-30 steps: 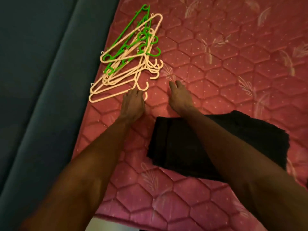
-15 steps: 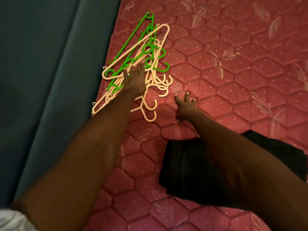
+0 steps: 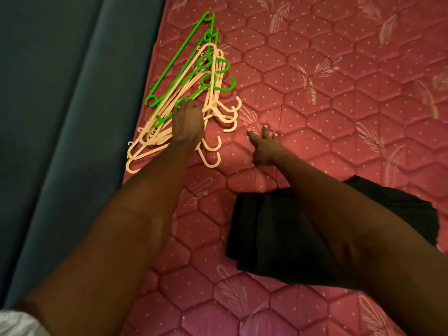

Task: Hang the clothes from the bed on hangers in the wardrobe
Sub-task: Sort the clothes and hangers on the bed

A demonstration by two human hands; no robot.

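A tangled pile of plastic hangers [image 3: 210, 76], several cream and a few green, lies near the left edge of the pink quilted mattress [image 3: 339, 112]. My left hand [image 3: 188, 124] lies on the lower part of the pile, its fingers curled down into the cream hangers. My right hand [image 3: 264, 146] rests flat on the mattress just right of the pile, fingers spread. A folded black garment [image 3: 264, 238] lies on the mattress under my right forearm, which hides part of it.
A dark blue padded bed side [image 3: 63, 141] runs along the left of the mattress. A bit of white cloth [image 3: 17, 323] shows at the bottom left corner. No wardrobe is in view.
My left hand reached from the mattress up onto the hanger pile and its fingers have now curled into the hangers. My right hand stayed flat on the mattress.
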